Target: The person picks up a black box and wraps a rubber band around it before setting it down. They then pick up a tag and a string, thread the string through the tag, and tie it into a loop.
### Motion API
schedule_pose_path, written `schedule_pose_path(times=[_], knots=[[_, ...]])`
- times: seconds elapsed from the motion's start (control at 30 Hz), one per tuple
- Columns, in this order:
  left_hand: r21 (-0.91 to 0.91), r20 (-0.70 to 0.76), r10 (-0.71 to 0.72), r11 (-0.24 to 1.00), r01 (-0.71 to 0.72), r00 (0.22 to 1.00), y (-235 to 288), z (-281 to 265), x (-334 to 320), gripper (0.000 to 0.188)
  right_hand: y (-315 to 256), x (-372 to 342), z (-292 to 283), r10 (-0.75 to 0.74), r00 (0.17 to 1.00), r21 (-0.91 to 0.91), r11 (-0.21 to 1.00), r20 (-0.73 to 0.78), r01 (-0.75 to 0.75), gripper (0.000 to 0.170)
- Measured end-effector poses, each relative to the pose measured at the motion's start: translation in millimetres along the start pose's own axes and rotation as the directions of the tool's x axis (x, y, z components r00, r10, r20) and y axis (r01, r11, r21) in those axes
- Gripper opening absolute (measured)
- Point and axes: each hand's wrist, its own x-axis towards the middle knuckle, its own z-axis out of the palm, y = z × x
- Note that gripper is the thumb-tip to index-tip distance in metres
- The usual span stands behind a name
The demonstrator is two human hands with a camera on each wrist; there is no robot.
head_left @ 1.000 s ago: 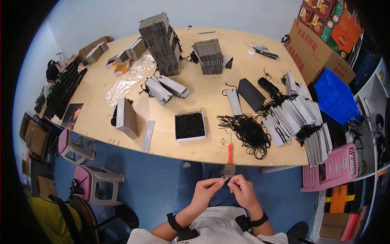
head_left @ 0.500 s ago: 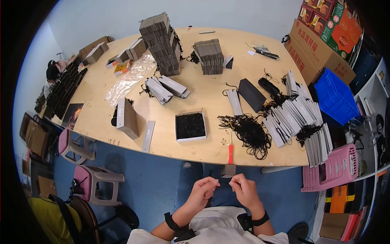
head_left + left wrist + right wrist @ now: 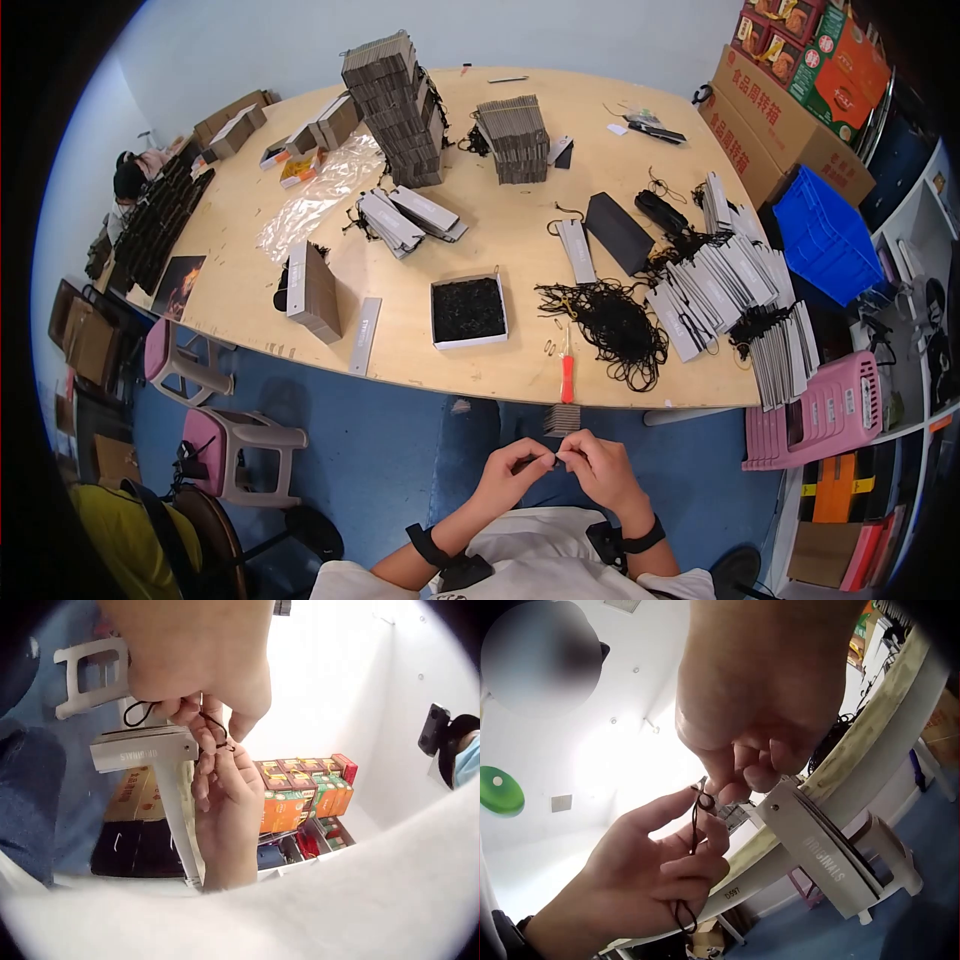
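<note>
1. Left hand (image 3: pixel 512 472): thumb and index finger pinch a black cord (image 3: pixel 694 825); remaining fingers bent in toward the palm, not spread.
2. Right hand (image 3: pixel 602 470): thumb and index finger pinch at the same cord, tips meeting the left hand's or just beside them. Other fingers bent; whether they too bear on the cord, cannot tell.
3. Cord: between the two hands, in front of the person's body. Small loop at the fingertips, a strand running down across the left hand, another loop hanging below its fingers in the right wrist view. Whether it is knotted, cannot tell.
4. Tag stack (image 3: pixel 821 859): just beyond the hands, by the near table edge. Grey front tag, hole near one end, "ORIGINALS" in pale letters. Whether the cord joins it, cannot tell.
5. Table (image 3: pixel 400 335), near edge: screwdriver (image 3: pixel 567 378), red handle toward the person; white box (image 3: pixel 470 344) of black material to its left; loose grey strip (image 3: pixel 365 335) farther left, near an upright block of tags (image 3: pixel 317 297).
6. Right part of table: tangled black cords (image 3: pixel 620 330), then a spread of grey tags (image 3: pixel 720 290).
7. Far side: two tall piles, the left one (image 3: pixel 400 110) higher than the right one (image 3: pixel 513 140).
</note>
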Motion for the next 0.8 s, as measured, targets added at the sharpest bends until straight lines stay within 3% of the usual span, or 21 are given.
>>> schedule_pose_path(times=[0.17, 0.23, 0.3, 0.53, 0.7, 0.8], knots=[[-0.146, 0.087, -0.066, 0.986, 0.078, 0.994, 7.6, 3.7, 1.7, 0.014, 3.0, -1.1, 1.2, 0.086, 0.993, 0.22, 0.97, 0.08, -0.102, 0.008], [-0.17, 0.102, -0.064, 0.982, 0.081, 0.993, 7.2, 2.4, 1.8, 0.014, 1.3, -0.1, -1.1, 0.201, 0.96, 0.308, 0.917, 0.195, -0.255, 0.01], [-0.213, 0.148, -0.176, 0.955, 0.205, 0.973, 3.7, -3.3, 1.4, 0.016, 0.4, 0.1, -0.5, 0.202, 0.96, 0.312, 0.915, 0.195, -0.256, 0.01], [-0.202, 0.168, -0.098, 0.97, 0.132, 0.981, 10.3, -4.1, 3.1, 0.017, 2.0, 0.1, 2.2, 0.175, 0.964, 0.361, 0.902, 0.199, -0.239, 0.01], [-0.317, 0.336, -0.184, 0.901, 0.295, 0.924, 12.3, -11.8, 3.5, 0.021, -2.2, 0.4, 0.3, 0.17, 0.956, 0.407, 0.877, 0.237, -0.257, 0.009], [-0.278, 0.299, -0.192, 0.92, 0.277, 0.935, 10.5, -11.1, 3.3, 0.02, -4.6, 0.8, -0.1, 0.177, 0.956, 0.399, 0.879, 0.232, -0.26, 0.01]])
